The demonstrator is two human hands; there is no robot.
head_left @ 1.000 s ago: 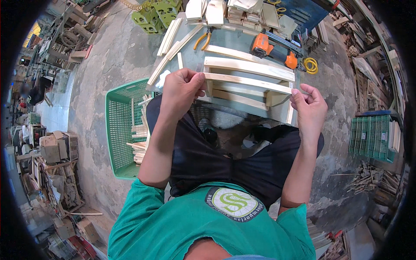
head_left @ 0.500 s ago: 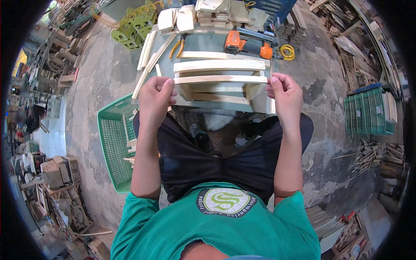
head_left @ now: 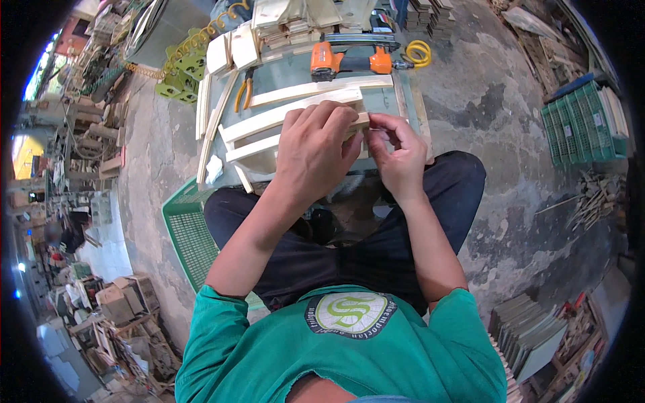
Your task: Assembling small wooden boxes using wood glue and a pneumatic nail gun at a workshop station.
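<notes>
A small crate-like frame of pale wooden slats (head_left: 295, 112) stands on the work table (head_left: 275, 79), slanted with its right end farther away. My left hand (head_left: 312, 148) reaches across to that right end, its fingers curled over the near wooden slat (head_left: 254, 148) and hiding much of it. Beside it, my right hand (head_left: 400, 158) is closed at the slat's tip, thumb and forefinger together. Whether anything small sits between the fingertips is hidden.
Behind the frame lie a loose slat (head_left: 322, 89) and an orange nail gun (head_left: 349, 62) with a yellow hose (head_left: 418, 54). Orange-handled pliers (head_left: 244, 93) and more strips (head_left: 216, 124) are at left. Wood pieces (head_left: 282, 30) are piled at the back. A green basket (head_left: 191, 232) stands on the floor.
The frame has turned, its left end coming nearer to me. My left hand has moved from the slat's left end to its right end, next to my right hand, which shifted left.
</notes>
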